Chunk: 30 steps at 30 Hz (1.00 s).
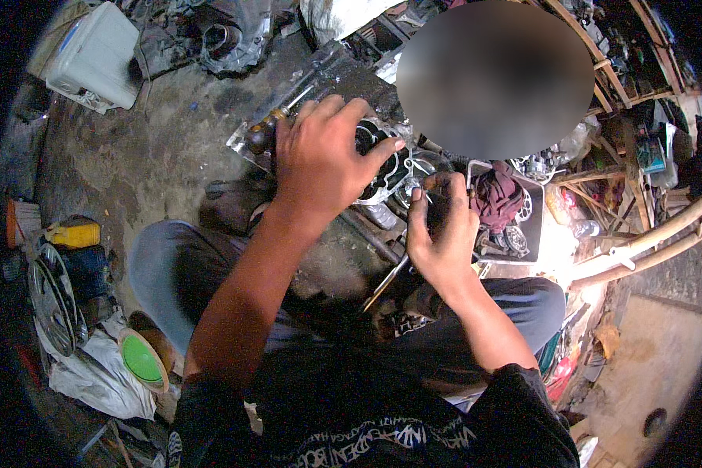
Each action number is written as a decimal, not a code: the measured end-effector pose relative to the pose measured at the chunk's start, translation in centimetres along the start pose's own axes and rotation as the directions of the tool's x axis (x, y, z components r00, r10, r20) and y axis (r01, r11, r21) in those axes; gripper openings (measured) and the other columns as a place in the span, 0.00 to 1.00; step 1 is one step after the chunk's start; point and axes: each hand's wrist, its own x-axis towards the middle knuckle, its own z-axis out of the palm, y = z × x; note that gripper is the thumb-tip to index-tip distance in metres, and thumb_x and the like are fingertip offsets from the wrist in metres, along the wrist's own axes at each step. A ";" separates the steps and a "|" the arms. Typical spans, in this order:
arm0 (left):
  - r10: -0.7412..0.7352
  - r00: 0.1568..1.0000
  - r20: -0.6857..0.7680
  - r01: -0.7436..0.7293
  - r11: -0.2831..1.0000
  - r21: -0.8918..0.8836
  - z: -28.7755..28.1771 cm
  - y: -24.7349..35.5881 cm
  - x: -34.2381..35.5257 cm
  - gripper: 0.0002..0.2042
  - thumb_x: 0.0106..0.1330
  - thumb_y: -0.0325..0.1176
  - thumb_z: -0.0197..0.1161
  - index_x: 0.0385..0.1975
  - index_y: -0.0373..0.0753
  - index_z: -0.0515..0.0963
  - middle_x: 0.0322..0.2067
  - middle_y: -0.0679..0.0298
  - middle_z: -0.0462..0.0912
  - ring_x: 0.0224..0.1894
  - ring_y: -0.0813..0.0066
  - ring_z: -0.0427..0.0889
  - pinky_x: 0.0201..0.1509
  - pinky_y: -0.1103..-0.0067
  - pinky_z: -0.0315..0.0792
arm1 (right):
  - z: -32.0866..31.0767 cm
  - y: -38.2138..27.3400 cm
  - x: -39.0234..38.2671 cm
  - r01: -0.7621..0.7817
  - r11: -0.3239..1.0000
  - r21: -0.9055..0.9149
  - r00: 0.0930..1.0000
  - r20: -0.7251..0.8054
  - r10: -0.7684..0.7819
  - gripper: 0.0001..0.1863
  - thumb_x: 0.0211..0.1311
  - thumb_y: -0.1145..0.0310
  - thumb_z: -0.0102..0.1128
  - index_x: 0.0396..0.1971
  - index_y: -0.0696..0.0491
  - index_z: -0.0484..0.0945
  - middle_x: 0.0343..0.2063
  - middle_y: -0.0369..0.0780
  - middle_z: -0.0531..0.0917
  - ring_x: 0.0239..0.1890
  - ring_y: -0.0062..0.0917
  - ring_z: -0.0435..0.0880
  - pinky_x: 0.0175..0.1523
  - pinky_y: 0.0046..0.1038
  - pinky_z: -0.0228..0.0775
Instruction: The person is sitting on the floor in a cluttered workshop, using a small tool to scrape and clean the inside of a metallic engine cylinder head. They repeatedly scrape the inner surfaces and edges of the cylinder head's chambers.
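My left hand reaches over a grey metal engine casing with round openings. Its thumb lies across the casing's top and the fingers bend over the far side, gripping it. Close to the casing's right edge is my right hand, with thumb and fingers curled toward each other; what they pinch, if anything, I cannot make out. Left of my left hand lies a screwdriver with an amber handle, partly covered by the hand. A thin metal rod slants below my right hand.
A grey bin at the right holds a maroon cloth and metal parts. A large engine part and a white container stand at the far left. A green-topped round object sits left of my leg. A bright light shines at right.
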 end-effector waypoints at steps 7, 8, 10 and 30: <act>0.078 0.992 -0.097 -0.075 0.996 0.038 0.0 0.1 0.0 0.22 0.57 0.52 0.81 0.40 0.40 0.85 0.37 0.55 0.85 0.42 0.47 0.85 0.47 0.57 0.78 | 0.1 0.3 0.3 0.056 0.997 -0.058 0.998 -0.011 -0.056 0.15 0.64 0.78 0.67 0.44 0.60 0.70 0.20 0.50 0.84 0.22 0.49 0.88 0.26 0.42 0.76; 0.073 0.994 -0.079 -0.070 0.997 0.044 -0.1 0.2 0.0 0.22 0.57 0.52 0.80 0.40 0.40 0.85 0.37 0.55 0.85 0.42 0.46 0.85 0.47 0.57 0.78 | 0.1 0.5 0.3 0.063 0.996 -0.060 0.998 -0.012 -0.064 0.15 0.64 0.78 0.67 0.44 0.60 0.70 0.19 0.50 0.83 0.21 0.49 0.87 0.25 0.42 0.75; 0.063 0.997 -0.045 -0.060 0.996 0.059 -0.4 0.4 0.1 0.22 0.57 0.52 0.80 0.40 0.41 0.85 0.37 0.55 0.85 0.43 0.46 0.85 0.47 0.56 0.78 | 0.2 0.8 0.2 0.063 0.997 -0.047 0.998 0.006 -0.063 0.16 0.63 0.79 0.67 0.45 0.61 0.69 0.18 0.49 0.82 0.20 0.48 0.86 0.25 0.43 0.74; 0.052 0.997 -0.055 -0.049 0.997 0.062 -0.4 0.3 -0.2 0.23 0.56 0.53 0.80 0.41 0.41 0.85 0.37 0.55 0.85 0.44 0.47 0.85 0.49 0.57 0.77 | 0.9 0.6 -1.7 0.149 0.987 -0.061 0.986 0.079 -0.144 0.20 0.62 0.79 0.68 0.49 0.62 0.69 0.14 0.48 0.79 0.15 0.46 0.82 0.21 0.41 0.69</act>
